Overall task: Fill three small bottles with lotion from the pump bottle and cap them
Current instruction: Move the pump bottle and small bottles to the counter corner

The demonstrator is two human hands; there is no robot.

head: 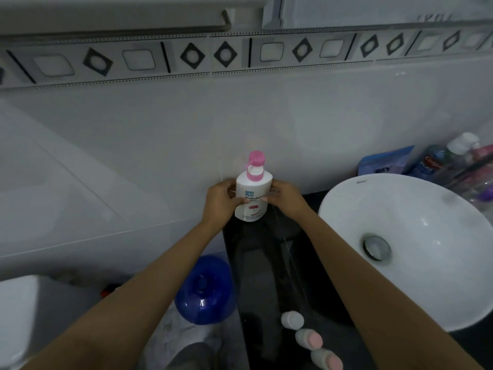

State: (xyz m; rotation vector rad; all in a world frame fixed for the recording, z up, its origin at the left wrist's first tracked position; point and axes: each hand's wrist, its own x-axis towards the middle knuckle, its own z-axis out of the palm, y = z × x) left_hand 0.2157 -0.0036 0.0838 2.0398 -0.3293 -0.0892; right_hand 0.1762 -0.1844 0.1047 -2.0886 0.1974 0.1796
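Note:
A white lotion bottle (pixel 253 197) with a pink flip-top cap standing open sits upright at the far end of the black counter (pixel 261 263), against the wall. My left hand (pixel 220 201) grips its left side and my right hand (pixel 286 198) grips its right side. Three small bottles stand in a row near the counter's front edge: one with a white cap (pixel 292 319), one with a pink cap (pixel 309 339), and another pink-capped one (pixel 327 359). All three have their caps on.
A white basin (pixel 416 209) fills the right of the counter. Toiletries, a toothpaste tube (pixel 430 162) and a blue pouch (pixel 384 161) crowd the back right corner. A blue water jug (pixel 204 289) stands on the floor left of the counter, beside a white toilet tank (pixel 24 311).

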